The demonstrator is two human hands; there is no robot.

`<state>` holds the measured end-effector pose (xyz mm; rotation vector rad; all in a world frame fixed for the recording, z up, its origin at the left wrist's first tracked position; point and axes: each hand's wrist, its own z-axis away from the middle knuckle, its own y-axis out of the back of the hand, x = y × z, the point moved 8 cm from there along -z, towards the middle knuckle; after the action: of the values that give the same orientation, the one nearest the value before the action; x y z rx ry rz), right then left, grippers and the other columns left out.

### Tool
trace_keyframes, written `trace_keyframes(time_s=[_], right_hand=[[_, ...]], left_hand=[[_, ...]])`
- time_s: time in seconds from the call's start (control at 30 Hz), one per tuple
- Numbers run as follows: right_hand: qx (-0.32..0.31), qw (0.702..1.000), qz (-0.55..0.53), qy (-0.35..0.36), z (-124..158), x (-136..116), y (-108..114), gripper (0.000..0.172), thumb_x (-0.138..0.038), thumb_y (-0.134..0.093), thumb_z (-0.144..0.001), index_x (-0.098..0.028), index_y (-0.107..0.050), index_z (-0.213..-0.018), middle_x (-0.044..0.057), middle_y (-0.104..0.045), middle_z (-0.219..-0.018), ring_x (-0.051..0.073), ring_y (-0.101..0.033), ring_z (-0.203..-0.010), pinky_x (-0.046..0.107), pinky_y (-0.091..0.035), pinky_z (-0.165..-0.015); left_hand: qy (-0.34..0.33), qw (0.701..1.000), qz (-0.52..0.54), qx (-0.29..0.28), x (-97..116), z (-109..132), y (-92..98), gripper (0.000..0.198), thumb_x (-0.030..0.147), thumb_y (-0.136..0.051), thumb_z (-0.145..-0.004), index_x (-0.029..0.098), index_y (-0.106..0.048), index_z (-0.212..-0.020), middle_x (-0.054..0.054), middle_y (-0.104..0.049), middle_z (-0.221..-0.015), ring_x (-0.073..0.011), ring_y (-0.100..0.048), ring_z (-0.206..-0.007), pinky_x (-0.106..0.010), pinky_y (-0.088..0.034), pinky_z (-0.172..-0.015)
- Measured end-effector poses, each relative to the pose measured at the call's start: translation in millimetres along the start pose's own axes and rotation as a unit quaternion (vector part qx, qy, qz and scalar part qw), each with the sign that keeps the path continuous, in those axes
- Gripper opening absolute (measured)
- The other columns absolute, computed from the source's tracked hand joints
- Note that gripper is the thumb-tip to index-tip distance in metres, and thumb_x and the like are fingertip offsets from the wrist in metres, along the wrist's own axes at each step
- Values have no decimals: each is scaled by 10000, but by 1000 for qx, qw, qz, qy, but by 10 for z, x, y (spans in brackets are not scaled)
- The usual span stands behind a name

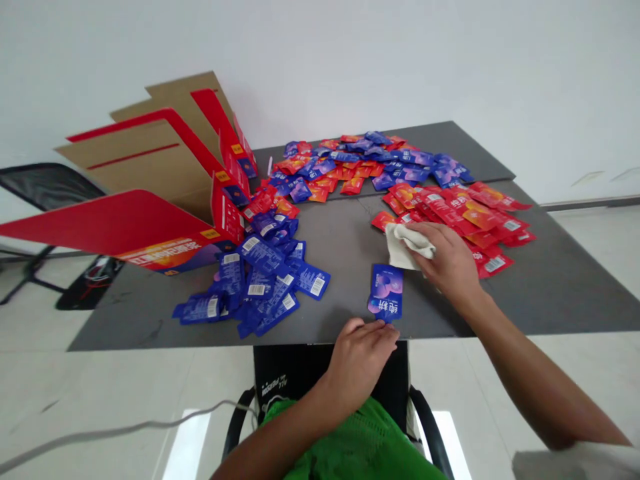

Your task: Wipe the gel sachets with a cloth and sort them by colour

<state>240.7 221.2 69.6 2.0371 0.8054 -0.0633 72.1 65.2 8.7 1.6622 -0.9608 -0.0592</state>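
A blue spouted pouch point(385, 291) with white lettering lies face up near the table's front edge. The fingers of my left hand point(361, 357) are closed on its near, narrow end; the fingertips partly cover that end. My right hand point(445, 260) grips a folded white cloth point(400, 250), just above and right of the pouch. Beyond and beside this hand is a pile of red pouches point(460, 207). To the left, a heap of blue pouches point(265, 267) lies with barcodes showing on several.
Open red cardboard boxes point(175, 230) stand along the table's left side, flaps up. Mixed red and blue pouches point(350, 160) spread across the back of the grey table point(333, 233). A black chair point(425, 413) is at the front, and a cable point(150, 425) hangs at lower left.
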Motion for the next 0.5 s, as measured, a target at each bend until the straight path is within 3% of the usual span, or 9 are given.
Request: trace_keyframes(time_s=[0.1, 0.2, 0.33, 0.5], right_hand=[[75, 995, -16, -56, 339, -52, 330, 381, -428, -682, -1018, -229, -725, -1341, 123, -769, -1281, 303, -724, -1173, 458, -564, -1053], [102, 985, -12, -136, 738, 21, 439, 413, -506, -699, -995, -202, -764, -1267, 130, -792, -1193, 316, -750, -1088, 468, -582, -992], [114, 962, -61, -241, 1120, 213, 365, 472, -579, -725, -937, -236, -782, -1256, 130, -792, -1189, 355, -757, -1057, 524, -581, -983], [130, 925, -98, -344, 1260, 332, 318, 549, -607, -742, -913, -216, -770, -1298, 168, -776, -1246, 394, -738, -1137, 557, -545, -1044]], left_hand=[[32, 999, -36, -1, 20, -214, 67, 280, 357, -673, -1086, 220, -674, -1331, -38, -808, -1138, -216, -732, -1118, -391, -524, -972], [78, 992, -96, 11, 16, -391, 66, 438, 404, -716, -1053, 233, -611, -1443, -84, -710, -1348, -262, -648, -1232, -403, -537, -956], [133, 981, -143, -3, -17, -542, -50, 601, 498, -690, -1049, 161, -540, -1524, -117, -668, -1307, -271, -629, -1134, -412, -563, -895], [164, 972, -164, -21, -54, -782, -90, 619, 575, -700, -1016, 91, -612, -1391, -139, -664, -1170, -298, -630, -1067, -426, -571, -875]])
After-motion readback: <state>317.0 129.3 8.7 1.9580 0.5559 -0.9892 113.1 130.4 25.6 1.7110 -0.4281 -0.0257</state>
